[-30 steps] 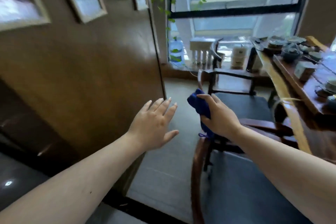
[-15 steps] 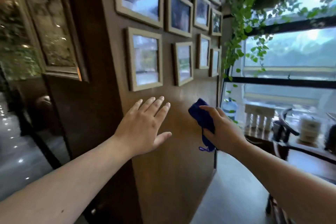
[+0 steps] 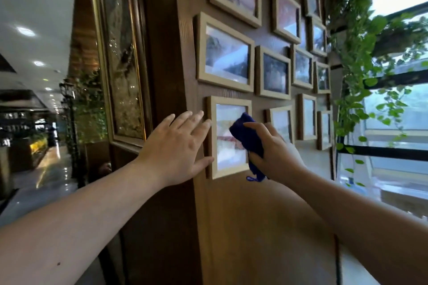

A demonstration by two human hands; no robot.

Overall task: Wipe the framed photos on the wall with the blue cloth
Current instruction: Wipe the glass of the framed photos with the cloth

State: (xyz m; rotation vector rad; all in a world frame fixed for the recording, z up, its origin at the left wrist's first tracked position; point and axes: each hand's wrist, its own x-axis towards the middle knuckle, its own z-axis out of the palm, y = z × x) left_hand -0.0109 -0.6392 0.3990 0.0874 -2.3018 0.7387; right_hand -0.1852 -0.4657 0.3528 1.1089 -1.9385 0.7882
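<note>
I see blue cloth (image 3: 247, 139) bunched, dark, gripped in right hand (image 3: 274, 155), pressed on glass of lowest-left framed photo (image 3: 228, 136). Left hand (image 3: 177, 146) open, fingers spread, touching frame's left edge beside wall corner. Bare wood panel (image 3: 254, 227) below frames.

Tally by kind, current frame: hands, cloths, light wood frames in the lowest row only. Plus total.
Hands: 2 (left hand, right hand)
Blue cloth: 1
Lowest-row frames: 4
Total: 7
</note>
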